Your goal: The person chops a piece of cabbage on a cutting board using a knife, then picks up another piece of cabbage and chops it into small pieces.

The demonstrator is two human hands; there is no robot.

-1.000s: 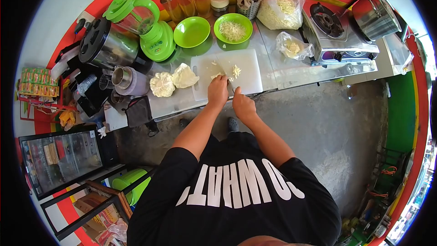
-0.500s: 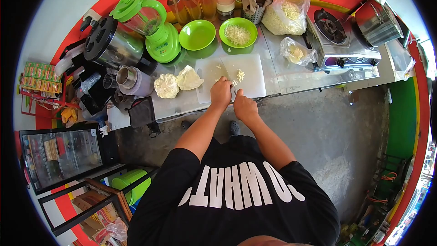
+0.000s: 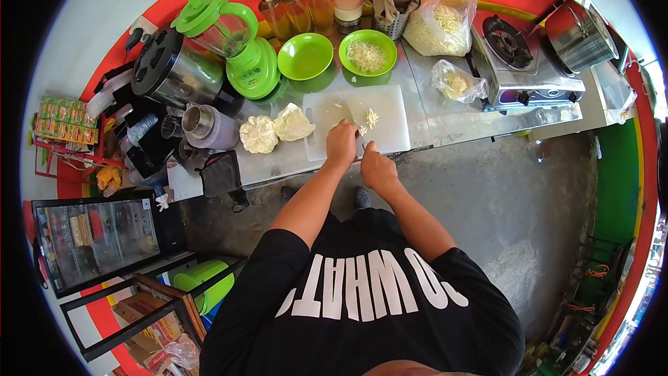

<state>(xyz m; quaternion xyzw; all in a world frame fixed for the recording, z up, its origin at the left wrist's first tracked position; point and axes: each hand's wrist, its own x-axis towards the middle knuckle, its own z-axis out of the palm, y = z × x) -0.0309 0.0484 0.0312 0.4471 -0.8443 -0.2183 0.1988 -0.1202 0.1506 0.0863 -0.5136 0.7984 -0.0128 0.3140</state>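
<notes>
Shreds (image 3: 371, 118) of something pale lie in a small pile on the white cutting board (image 3: 396, 101), just beyond my hands, with a few loose bits near my left fingertips. My right hand (image 3: 379, 169) is closed around the knife (image 3: 364, 145), low at the board's near edge. My left hand (image 3: 342, 143) is bunched, fingers curled down on the board; whether it pinches a piece, I cannot tell.

That closeness worries me most: fingertips sit right beside the blade, so I reckon a small slip on a damp piece could nick one. The board lies close to the counter's front edge, and if it slid on the smooth metal (image 3: 264, 167) towards me, bits could drop to the floor. Left of my left hand, two pale heads (image 3: 259, 134) sit near that edge too; a stray elbow might roll one off. Farther ahead, a green bowl (image 3: 390, 63) of shreds seems safely out of reach.
</notes>
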